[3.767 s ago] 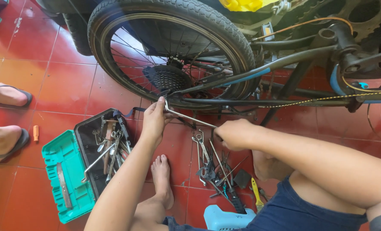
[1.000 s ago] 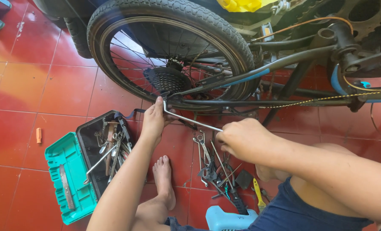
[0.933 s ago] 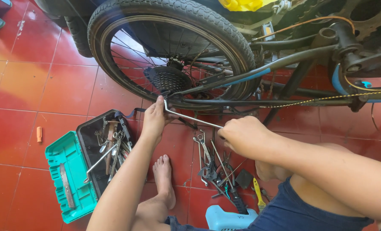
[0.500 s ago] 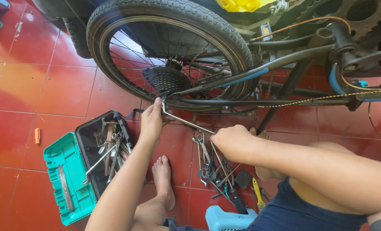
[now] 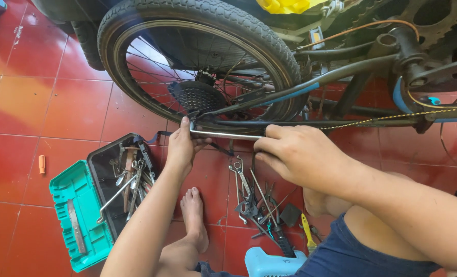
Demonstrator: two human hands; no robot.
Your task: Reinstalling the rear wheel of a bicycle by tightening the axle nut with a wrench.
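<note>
A bicycle rear wheel (image 5: 136,31) with a black tyre and a dark sprocket cluster (image 5: 196,95) stands in front of me. A long metal wrench (image 5: 223,134) lies nearly level just below the hub. My left hand (image 5: 181,147) holds the wrench's head end against the axle area. My right hand (image 5: 302,154) grips the handle end, knuckles up, just under the black chainstay (image 5: 300,84).
An open teal and black toolbox (image 5: 79,215) full of wrenches sits at lower left on the red tiled floor. Loose spanners and pliers (image 5: 254,200) lie by my bare foot (image 5: 193,213). The bike frame and chainring (image 5: 423,31) fill the upper right. A small orange object (image 5: 42,164) lies left.
The wrench handle has swung up from a downward slant to nearly level, my right hand rising with it. Feet in sandals at the left edge have gone from view.
</note>
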